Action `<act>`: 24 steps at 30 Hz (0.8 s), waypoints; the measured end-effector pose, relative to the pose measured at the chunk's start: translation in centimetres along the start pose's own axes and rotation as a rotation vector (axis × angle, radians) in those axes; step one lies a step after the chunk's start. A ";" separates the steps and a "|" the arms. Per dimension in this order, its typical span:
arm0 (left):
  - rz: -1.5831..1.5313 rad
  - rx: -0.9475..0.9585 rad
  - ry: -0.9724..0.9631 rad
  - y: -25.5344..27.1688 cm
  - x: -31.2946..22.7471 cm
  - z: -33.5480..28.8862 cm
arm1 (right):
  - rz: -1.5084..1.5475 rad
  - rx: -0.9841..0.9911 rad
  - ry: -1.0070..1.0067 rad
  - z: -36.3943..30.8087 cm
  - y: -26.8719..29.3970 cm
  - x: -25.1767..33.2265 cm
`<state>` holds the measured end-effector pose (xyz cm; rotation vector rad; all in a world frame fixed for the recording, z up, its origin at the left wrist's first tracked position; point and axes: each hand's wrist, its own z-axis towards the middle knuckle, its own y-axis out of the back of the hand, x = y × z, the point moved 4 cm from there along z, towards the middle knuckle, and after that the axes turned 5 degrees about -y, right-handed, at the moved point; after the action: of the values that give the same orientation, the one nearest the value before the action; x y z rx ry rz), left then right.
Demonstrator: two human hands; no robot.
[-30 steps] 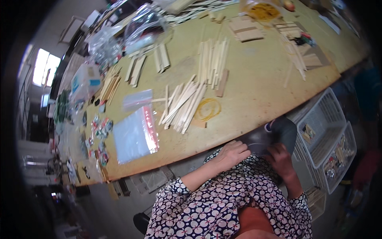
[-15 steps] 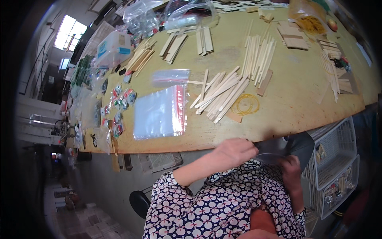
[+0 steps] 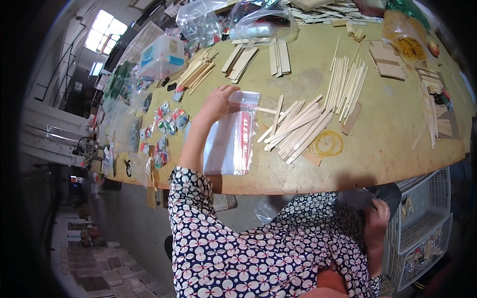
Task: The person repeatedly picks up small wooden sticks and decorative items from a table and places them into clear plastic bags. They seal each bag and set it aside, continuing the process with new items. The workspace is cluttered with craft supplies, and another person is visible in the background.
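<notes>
My left hand (image 3: 218,104) reaches over the table to a small clear zip bag (image 3: 246,99). Its thumb and fingers are apart and touch the bag's left part, which the hand covers. Just below lies a stack of larger clear zip bags (image 3: 226,144) with red-marked seals, partly behind my forearm. Low at the right, beneath the table edge, my right hand (image 3: 377,218) has its fingers curled. It seems to hold the edge of a thin, see-through plastic bag (image 3: 355,198) over my lap; the bag's outline is hard to make out.
Flat wooden sticks (image 3: 298,126), thin round sticks (image 3: 347,84) and yellow rubber bands (image 3: 328,144) lie right of the bags. Small packed parts (image 3: 169,120) and a clear plastic box (image 3: 161,57) are at left. Plastic baskets (image 3: 422,198) stand at the lower right.
My left hand has left my right hand at the lap and moved up and left onto the small zip bag. My right hand remains low. The view has shifted slightly.
</notes>
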<state>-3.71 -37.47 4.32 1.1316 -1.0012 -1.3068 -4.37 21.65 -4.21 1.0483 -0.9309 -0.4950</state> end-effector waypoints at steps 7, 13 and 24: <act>0.079 0.038 0.366 0.5 8.1 3.8 | -0.008 0.033 -0.051 -1.1 -0.6 -1.2; 0.204 -0.059 0.574 -1.5 19.5 1.5 | -0.050 0.076 -0.059 -1.8 -1.4 -2.5; 0.213 -0.228 0.493 2.7 18.4 2.0 | -0.066 0.161 -0.030 -0.2 -3.3 -3.2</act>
<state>-4.38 -56.07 6.10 1.0662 -0.5730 -0.8836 -5.69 22.62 -8.54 1.2235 -0.9776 -0.4980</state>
